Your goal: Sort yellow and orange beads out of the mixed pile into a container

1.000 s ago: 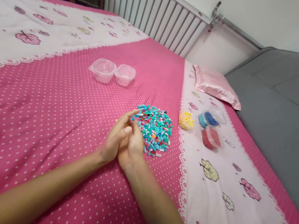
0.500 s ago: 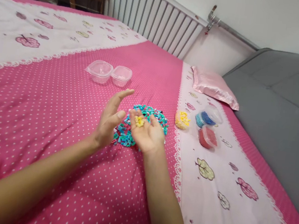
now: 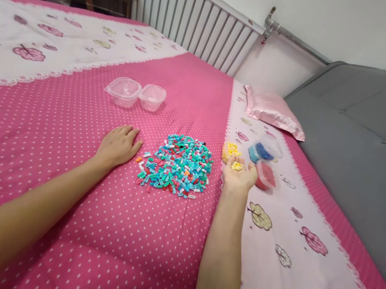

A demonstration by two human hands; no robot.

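My left hand lies palm down and open on the pink dotted sheet, fingers spread, left of a pile of small plastic building blocks. The pile is mostly teal and green, mixed with red, white and a few orange pieces. My right hand is palm up and cupped, holding several small yellow blocks. It is close to a clear tub of yellow blocks and partly covers it. Beside my right fingers is a clear tub of red pieces.
A tub of blue pieces stands beyond the red one. Two clear plastic containers sit together at the far left. A pink pillow, a grey padded headboard and a white radiator border the bed.
My right hand has moved right with the yellow blocks, from over the pile to the tub of yellow blocks. My left hand has gone left and down onto the sheet.
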